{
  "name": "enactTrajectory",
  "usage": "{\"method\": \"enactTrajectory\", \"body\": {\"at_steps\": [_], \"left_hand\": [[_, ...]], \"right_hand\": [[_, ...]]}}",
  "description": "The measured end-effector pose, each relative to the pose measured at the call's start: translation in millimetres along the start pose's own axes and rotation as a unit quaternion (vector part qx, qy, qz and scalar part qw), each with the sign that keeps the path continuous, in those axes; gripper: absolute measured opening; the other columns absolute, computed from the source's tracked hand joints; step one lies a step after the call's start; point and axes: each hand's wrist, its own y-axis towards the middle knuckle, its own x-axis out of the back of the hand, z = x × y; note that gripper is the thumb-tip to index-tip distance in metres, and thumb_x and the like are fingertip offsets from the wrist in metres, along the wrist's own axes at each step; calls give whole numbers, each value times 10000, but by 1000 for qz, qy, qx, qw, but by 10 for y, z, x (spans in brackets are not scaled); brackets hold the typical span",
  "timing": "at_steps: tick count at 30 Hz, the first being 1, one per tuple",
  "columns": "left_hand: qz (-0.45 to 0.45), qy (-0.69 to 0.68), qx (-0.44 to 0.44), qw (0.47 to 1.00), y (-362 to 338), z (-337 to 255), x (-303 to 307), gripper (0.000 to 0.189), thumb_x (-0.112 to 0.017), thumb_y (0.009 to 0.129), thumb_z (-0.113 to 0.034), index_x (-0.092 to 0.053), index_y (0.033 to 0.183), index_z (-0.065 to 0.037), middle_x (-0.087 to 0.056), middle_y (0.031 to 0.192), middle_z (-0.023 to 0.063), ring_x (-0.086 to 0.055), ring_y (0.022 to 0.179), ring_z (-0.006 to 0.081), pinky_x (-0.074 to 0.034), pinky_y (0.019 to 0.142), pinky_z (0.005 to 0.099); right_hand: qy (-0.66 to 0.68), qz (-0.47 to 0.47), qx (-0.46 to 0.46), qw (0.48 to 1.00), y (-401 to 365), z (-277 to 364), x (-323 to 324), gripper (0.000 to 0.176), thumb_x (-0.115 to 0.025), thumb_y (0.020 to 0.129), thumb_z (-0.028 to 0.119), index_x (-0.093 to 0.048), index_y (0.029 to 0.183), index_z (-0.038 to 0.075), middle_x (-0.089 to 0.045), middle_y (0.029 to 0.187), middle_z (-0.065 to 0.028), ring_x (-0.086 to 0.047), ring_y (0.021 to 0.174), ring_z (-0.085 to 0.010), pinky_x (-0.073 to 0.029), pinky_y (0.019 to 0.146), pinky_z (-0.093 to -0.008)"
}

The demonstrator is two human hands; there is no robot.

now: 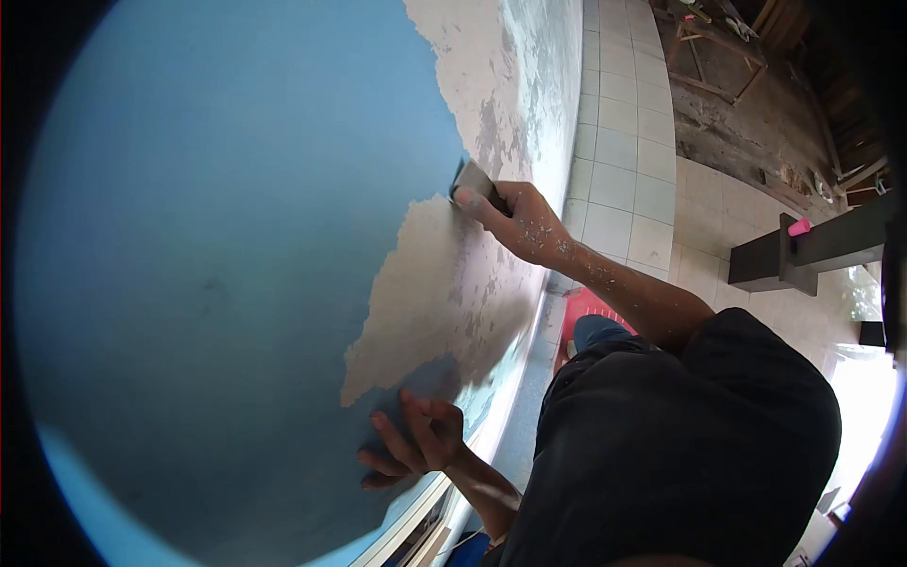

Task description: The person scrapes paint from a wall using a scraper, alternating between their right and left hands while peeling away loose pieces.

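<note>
A blue painted wall (236,236) fills the left of the head view, with a scraped pale patch (416,293) where the paint is gone. My right hand (510,217) grips a scraper (475,177), its flat metal blade against the ragged paint edge above the patch. Paint flecks stick to that wrist and forearm. Lower down, my left hand (420,439) has its fingers spread, the tips at or close to the blue paint just below the patch. Nothing shows in it.
Under me is a red plastic stool or platform (590,307) beside the wall. Pale floor tiles (619,142) run along the wall's foot. At right stands a dark post (812,248) with a pink cup-like object (799,227). A wooden frame (713,61) lies farther off.
</note>
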Motion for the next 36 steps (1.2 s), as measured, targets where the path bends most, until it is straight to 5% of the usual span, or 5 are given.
{"method": "enactTrajectory", "body": {"at_steps": [36], "left_hand": [[7,0,-2,1000,-40,29,8,148,-575,826,-236,-699,894,-194,-587,1216,58,-321,1333,357,-70,1116,564]], "right_hand": [[21,-15,42,999,35,167,-23,651,-545,852,593,-597,688,-34,-497,539,-24,-490,500,-100,-397,439,-284]]}}
